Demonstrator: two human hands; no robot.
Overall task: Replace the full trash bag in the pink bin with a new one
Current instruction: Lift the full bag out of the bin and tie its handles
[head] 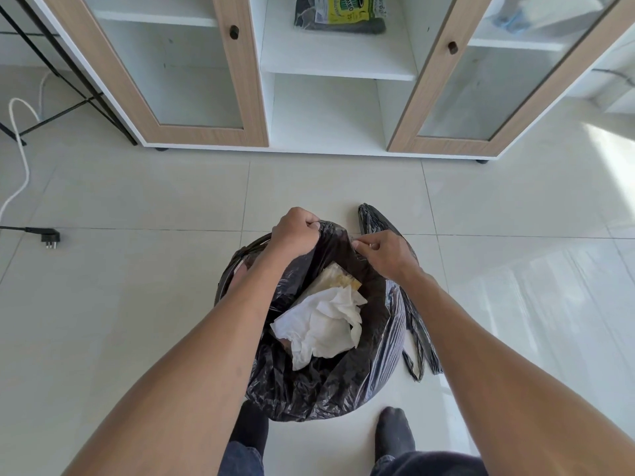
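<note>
A full black trash bag (319, 383) stands on the floor in front of my feet, its mouth open on crumpled white paper (326, 324) and a brownish wrapper. My left hand (297, 231) is clenched on the bag's far rim. My right hand (386, 254) pinches the rim just to the right. A dark bin rim (240, 255) shows at the bag's left under my left forearm; the bin's pink body is hidden. A second black bag (415, 324) lies flat on the tiles to the right, partly under my right arm.
A white cabinet with two wood-framed glass doors (206, 80) stands ahead; a pack of trash bags (340, 12) lies on its open middle shelf. A black plug (49, 237) and a white cable (20, 159) lie on the floor at left. My socked feet (395, 431) are below.
</note>
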